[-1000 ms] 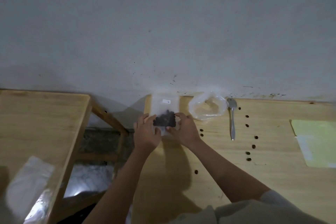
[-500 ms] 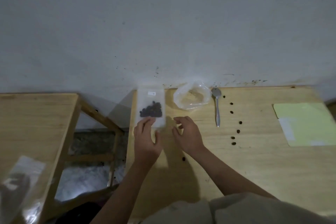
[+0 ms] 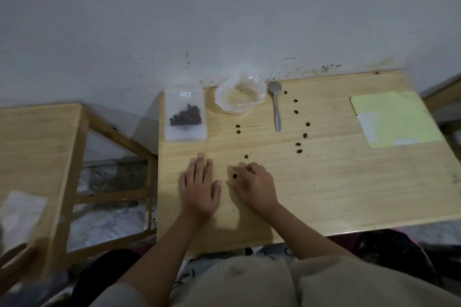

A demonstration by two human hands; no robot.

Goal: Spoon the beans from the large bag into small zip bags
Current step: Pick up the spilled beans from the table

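Two hands (image 3: 199,189) on table (image 3: 349,194); one spoon (image 3: 276,107); one filled zip bag (image 3: 185,117)

Looks like a plain room in somebody's home: a bare grey-white wall (image 3: 224,7), scuffed and speckled low down, with a small pale wooden table (image 3: 349,194) pushed right against it. Left of that table stands a second wooden table (image 3: 37,144), patterned fabric showing beneath.
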